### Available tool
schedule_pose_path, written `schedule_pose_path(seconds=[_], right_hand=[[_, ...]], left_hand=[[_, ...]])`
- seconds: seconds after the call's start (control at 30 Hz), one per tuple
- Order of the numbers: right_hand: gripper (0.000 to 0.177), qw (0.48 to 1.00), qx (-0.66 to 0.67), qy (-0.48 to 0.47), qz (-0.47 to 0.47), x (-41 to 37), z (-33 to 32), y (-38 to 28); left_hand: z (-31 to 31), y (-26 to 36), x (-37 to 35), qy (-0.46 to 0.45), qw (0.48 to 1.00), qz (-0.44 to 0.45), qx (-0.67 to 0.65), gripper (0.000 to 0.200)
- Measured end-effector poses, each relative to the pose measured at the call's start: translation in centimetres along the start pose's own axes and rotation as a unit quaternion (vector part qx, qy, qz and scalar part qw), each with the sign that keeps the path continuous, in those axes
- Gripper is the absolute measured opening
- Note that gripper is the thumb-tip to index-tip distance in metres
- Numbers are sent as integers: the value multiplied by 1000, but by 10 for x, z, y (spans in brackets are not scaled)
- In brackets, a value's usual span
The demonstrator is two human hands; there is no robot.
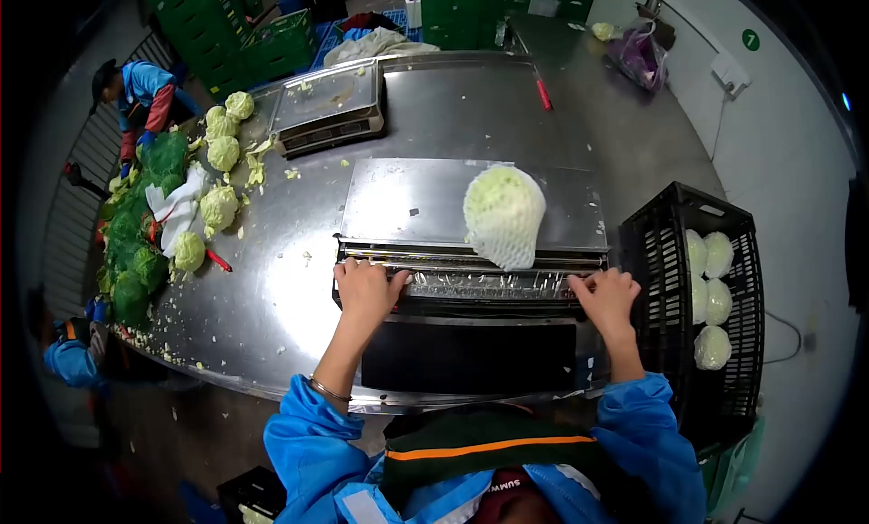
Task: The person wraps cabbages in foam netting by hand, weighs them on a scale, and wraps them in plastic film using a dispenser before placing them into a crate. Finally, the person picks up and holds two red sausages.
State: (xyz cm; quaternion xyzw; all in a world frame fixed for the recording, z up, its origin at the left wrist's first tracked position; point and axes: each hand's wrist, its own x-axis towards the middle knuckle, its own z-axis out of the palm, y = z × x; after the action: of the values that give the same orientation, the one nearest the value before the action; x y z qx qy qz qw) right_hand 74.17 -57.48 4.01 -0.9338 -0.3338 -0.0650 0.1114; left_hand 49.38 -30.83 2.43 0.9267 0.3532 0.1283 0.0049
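A film-wrapping machine point(389, 203) with a flat metal top stands in front of me. Clear plastic film point(493, 285) stretches along its front roller. At the film's left end, my left hand point(366, 289) is closed, with its thumb at the film and its fingers curled over the machine's edge. My right hand point(606, 300) is closed in the same way at the right end. Between and beyond my hands, a pale green cabbage point(503, 203) in a white foam net lies on the metal top, the loose net end towards me. A dark pad point(468, 357) is below the roller.
A black crate point(674, 316) holding several wrapped cabbages point(718, 302) stands at the right. Scales point(328, 108) sit at the back left, near several bare cabbages point(224, 153) and green net sacks point(145, 252). Two people point(145, 94) work at the left. A red-handled knife point(543, 93) lies at the back.
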Motion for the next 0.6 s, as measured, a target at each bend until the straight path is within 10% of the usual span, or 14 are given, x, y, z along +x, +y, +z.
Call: schedule_pose_path(seconds=[0.13, 0.3, 0.37, 0.43, 0.5, 0.6], right_hand=[[37, 991, 120, -48, 22, 0, 22, 1], [21, 882, 433, -158, 95, -24, -38, 19], [19, 892, 432, -130, 7, -20, -65, 25], [18, 899, 427, -100, -13, 5, -88, 29], [18, 886, 443, -137, -3, 36, -89, 14], [16, 866, 470, -166, 24, 48, -45, 22]], left_hand=[[-3, 3, 14, -104, 979, -33, -172, 28], [-76, -14, -20, -276, 795, -199, -503, 24], [-99, -24, -20, -347, 729, -88, -584, 25], [-150, -13, 7, -202, 510, 149, -823, 26], [-194, -17, 34, -75, 612, 187, -765, 22], [-171, -21, 64, -28, 902, 69, -425, 7]])
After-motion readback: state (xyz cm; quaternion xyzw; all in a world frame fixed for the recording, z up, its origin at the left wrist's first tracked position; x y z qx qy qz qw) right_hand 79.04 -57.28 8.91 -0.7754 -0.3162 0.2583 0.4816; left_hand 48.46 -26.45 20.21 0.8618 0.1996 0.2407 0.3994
